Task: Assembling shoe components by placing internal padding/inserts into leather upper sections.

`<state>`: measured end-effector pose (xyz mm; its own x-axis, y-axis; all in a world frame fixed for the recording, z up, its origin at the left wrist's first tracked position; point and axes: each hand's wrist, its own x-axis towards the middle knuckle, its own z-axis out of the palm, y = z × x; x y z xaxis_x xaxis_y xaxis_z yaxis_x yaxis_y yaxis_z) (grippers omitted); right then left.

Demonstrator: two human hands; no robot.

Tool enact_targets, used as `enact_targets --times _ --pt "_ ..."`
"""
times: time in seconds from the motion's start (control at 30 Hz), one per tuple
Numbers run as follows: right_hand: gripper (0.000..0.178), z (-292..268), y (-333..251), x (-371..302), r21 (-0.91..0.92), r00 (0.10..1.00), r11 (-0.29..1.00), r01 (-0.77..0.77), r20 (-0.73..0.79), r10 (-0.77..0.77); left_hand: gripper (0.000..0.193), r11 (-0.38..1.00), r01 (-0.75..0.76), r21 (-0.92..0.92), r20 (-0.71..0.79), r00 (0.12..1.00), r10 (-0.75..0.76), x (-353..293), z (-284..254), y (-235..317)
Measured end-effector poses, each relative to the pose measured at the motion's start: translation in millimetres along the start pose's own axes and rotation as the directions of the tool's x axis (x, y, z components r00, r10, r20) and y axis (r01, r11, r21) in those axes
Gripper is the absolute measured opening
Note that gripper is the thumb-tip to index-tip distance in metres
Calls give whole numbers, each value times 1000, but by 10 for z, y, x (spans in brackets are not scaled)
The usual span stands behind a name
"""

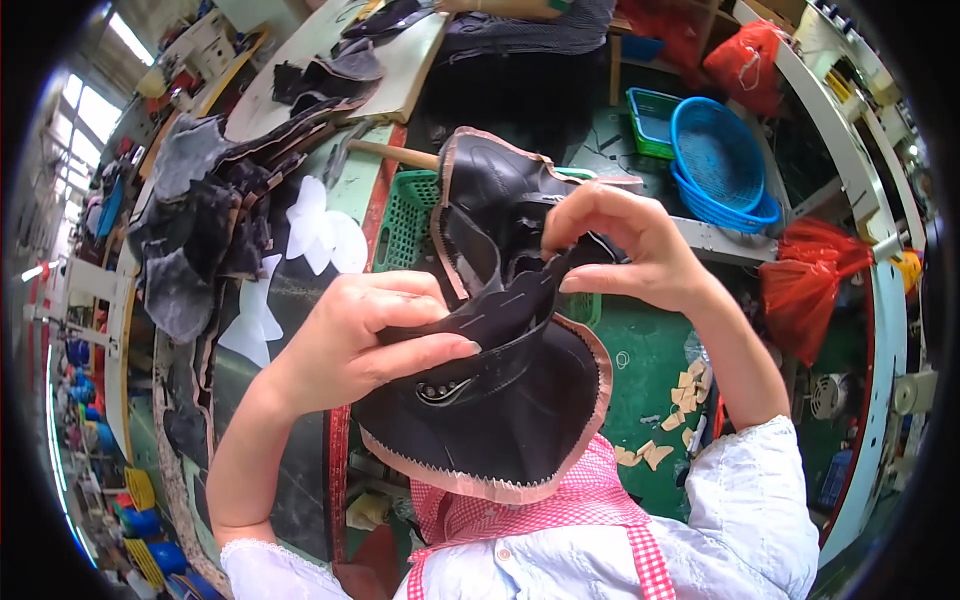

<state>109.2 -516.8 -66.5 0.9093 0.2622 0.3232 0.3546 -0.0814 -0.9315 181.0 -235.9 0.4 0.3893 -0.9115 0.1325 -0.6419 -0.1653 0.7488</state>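
A black leather shoe upper (pixel 500 400) with a pinkish, saw-toothed edge hangs in front of my apron. A metal-ringed eyelet row shows on it. My left hand (pixel 360 335) grips its folded top band, thumb on the near side, fingers behind. With thumb and bent fingers, my right hand (pixel 625 245) pinches the band's other end. Light stitch marks run along the dark band between them. Just beyond lies a second black upper (pixel 485 165) with the same edging, over a green basket (pixel 405 215); whether the two pieces join is hidden by my hands.
Dark cut pieces (pixel 190 240) and white templates (pixel 325 230) cover the bench at left, with a wooden handle (pixel 395 153) at its edge. Blue baskets (pixel 720 160) and red bags (pixel 810 285) stand at right. Beige scraps (pixel 685 395) litter the green floor. Another person (pixel 520 35) sits opposite.
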Motion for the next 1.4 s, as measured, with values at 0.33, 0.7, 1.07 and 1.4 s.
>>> enact_targets --times 0.33,0.7,1.07,1.4 --pt "19 172 315 316 310 957 926 214 124 -263 22 983 40 -181 -31 998 -46 -166 -43 -22" --pt "21 39 53 844 250 815 923 292 441 -377 33 958 131 -257 71 991 -116 -199 -177 -46" --pt "19 73 -130 749 9 953 963 270 144 -268 28 980 99 -170 -57 992 -110 -235 -334 -18" --pt "23 337 -380 572 -289 943 898 332 123 -309 31 951 -133 278 -23 989 146 -369 -436 -3"
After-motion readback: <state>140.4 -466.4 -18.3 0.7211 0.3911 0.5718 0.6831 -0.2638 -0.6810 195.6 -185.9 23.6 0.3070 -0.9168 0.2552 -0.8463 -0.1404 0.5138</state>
